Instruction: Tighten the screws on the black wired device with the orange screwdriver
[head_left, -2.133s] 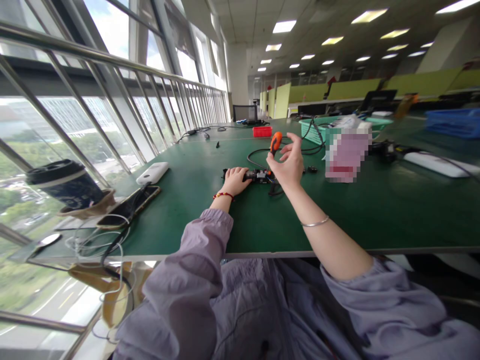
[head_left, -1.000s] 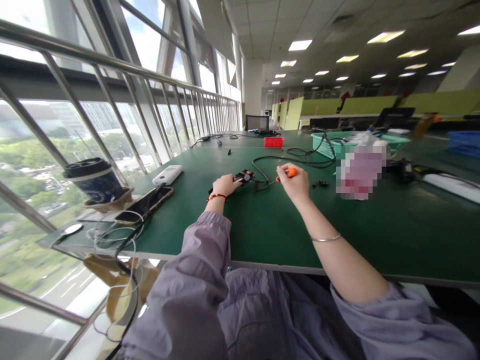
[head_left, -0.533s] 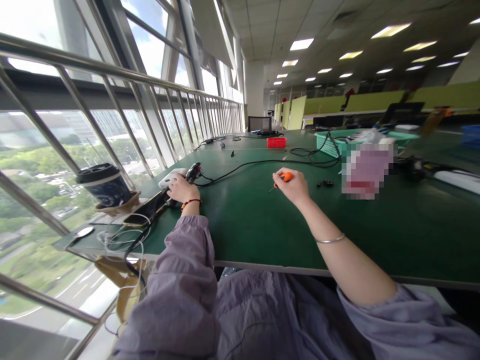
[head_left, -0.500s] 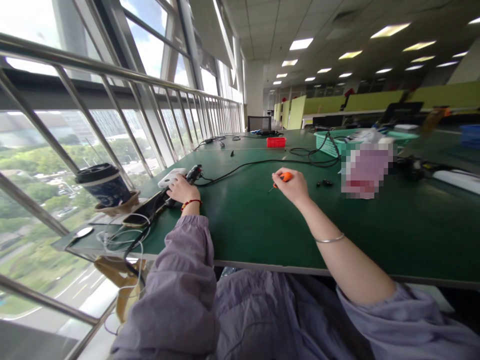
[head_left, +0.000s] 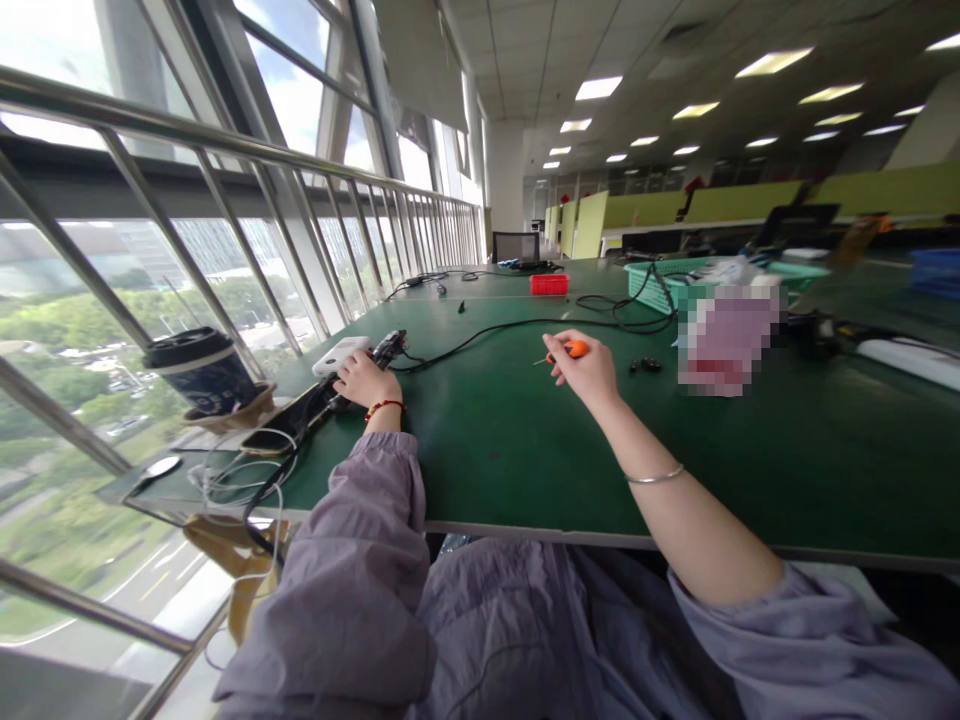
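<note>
Head view: our left hand [head_left: 369,382] lies over the device [head_left: 390,347], near the white box [head_left: 341,355] on the table [head_left: 495,450], grip unclear; our right hand [head_left: 590,374] clasps the screwdriver [head_left: 576,349], which we should point clear of the cable [head_left: 480,331].

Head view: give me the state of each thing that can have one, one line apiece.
left hand: laid over the black device
black device: partly hidden by that hand
right hand: closed around the orange-handled tool
orange-handled tool: gripped, thin shaft showing
cup: lid on
phone: on or off, cannot tell
green basket: open, things inside
black cable: looped near the green basket
ceiling lights: lit
</note>
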